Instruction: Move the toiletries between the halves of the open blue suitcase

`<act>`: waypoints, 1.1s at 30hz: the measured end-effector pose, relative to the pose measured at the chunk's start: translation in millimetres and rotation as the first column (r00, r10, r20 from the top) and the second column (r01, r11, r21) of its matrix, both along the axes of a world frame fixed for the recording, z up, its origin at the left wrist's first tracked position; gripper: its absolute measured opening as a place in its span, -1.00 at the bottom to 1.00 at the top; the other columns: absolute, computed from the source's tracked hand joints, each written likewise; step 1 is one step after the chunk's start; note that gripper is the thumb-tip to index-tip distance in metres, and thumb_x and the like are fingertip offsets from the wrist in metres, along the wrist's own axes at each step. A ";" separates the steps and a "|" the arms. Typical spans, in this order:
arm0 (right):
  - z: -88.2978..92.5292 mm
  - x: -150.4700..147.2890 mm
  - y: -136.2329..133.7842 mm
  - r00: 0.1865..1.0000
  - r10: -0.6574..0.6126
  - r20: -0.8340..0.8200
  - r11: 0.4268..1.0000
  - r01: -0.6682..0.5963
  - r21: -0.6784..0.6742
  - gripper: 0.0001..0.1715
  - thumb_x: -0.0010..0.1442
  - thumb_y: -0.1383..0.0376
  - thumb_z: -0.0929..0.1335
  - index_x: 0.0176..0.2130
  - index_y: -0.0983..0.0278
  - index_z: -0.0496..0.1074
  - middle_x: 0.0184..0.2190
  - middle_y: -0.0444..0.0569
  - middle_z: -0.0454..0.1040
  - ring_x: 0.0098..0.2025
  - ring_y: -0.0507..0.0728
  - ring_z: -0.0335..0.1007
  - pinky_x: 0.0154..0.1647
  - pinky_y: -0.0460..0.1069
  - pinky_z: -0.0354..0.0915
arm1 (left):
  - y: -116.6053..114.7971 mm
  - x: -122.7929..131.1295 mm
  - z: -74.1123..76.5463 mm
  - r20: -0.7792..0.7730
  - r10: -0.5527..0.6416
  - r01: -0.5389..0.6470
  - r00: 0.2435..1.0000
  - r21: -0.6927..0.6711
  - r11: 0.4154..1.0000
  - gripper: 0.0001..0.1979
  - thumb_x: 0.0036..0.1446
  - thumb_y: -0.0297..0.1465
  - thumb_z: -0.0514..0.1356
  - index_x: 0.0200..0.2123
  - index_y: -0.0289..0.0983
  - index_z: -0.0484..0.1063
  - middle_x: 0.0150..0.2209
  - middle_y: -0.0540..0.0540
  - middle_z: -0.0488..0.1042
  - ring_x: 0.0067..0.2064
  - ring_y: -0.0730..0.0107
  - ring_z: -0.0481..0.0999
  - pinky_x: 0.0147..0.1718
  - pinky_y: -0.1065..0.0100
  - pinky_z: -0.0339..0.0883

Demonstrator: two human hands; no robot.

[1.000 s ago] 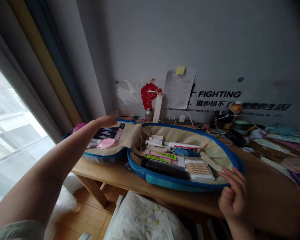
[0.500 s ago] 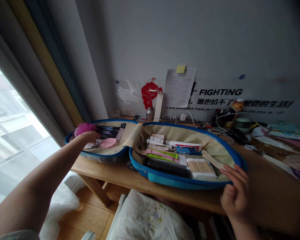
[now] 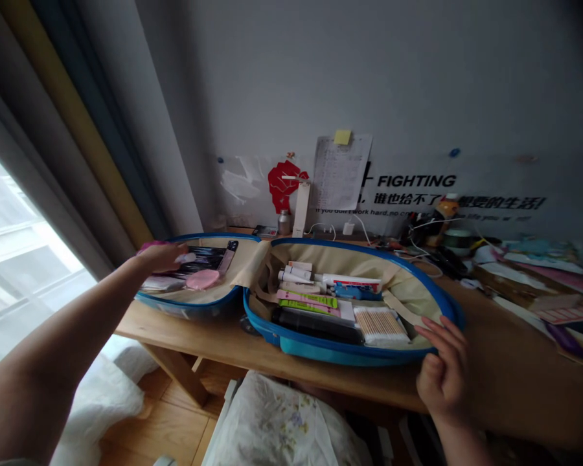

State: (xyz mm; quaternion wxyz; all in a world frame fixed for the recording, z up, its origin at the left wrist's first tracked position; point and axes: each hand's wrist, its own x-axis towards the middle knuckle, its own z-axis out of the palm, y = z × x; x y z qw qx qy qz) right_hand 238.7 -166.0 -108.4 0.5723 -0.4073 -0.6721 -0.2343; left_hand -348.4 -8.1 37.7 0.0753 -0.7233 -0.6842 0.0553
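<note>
- Blue suitcase [image 3: 320, 355]: open flat, two halves side by side, long axis running left to right along the back edge of the bench [image 3: 505, 362], hinge side toward the wall.
- Left hand [image 3: 162, 257]: over the far left corner of the left half, fingers curled down; cannot tell whether the grip is pinching anything.
- Right hand [image 3: 442, 369]: at the near right rim of the suitcase, grip spread, holding nothing.
- Left half: makeup brushes [image 3: 199, 260], pink compact [image 3: 202, 279].
- Right half: tubes [image 3: 291, 276], black pouch [image 3: 315, 326], cotton swabs [image 3: 379, 325] at the near edge.
</note>
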 end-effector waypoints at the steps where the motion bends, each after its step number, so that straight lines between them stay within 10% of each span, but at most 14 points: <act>1: 0.3 -0.1 0.0 1.000 0.001 0.007 1.000 -0.001 0.007 -0.54 0.42 0.13 0.13 0.00 0.28 0.46 -0.07 0.18 0.51 0.21 0.35 0.33 0.17 0.32 0.28 | 3.0 6.5 6.0 0.004 -0.014 0.014 1.000 0.020 1.000 -0.62 0.09 -0.41 0.22 0.02 -0.34 0.44 -0.17 -0.17 0.63 -0.21 0.20 0.58 -0.24 0.40 0.31; 8: -1.2 2.0 1.0 1.000 0.000 0.011 1.000 0.000 0.005 -0.55 0.42 0.13 0.14 0.01 0.26 0.46 -0.06 0.16 0.51 0.21 0.35 0.34 0.15 0.32 0.29 | 34.4 135.1 28.8 0.089 -0.430 0.417 0.898 0.130 0.899 -0.53 0.32 -0.23 0.03 0.25 -0.22 0.27 0.16 -0.15 0.47 0.11 0.22 0.50 0.03 0.39 0.31; 15: 1.1 0.7 -0.9 0.999 0.027 0.026 1.000 -0.027 0.016 -0.58 0.42 0.18 0.15 0.04 0.27 0.45 -0.04 0.16 0.50 0.23 0.34 0.31 0.17 0.34 0.27 | 65.8 259.0 -0.3 0.065 -0.607 0.610 0.792 -0.114 0.784 -0.56 0.20 -0.40 0.19 0.16 -0.27 0.41 0.09 -0.23 0.54 0.02 0.16 0.56 0.00 0.28 0.38; 33: 3.2 1.4 -1.7 0.999 0.029 0.045 0.999 -0.030 0.019 -0.57 0.42 0.18 0.14 0.04 0.29 0.45 -0.05 0.17 0.51 0.22 0.34 0.33 0.19 0.32 0.27 | 80.1 269.2 -32.0 0.140 -0.622 0.637 0.771 -0.160 0.754 -0.72 0.25 -0.34 0.20 0.01 -0.16 0.57 -0.01 -0.03 0.62 -0.03 0.32 0.55 -0.05 0.45 0.32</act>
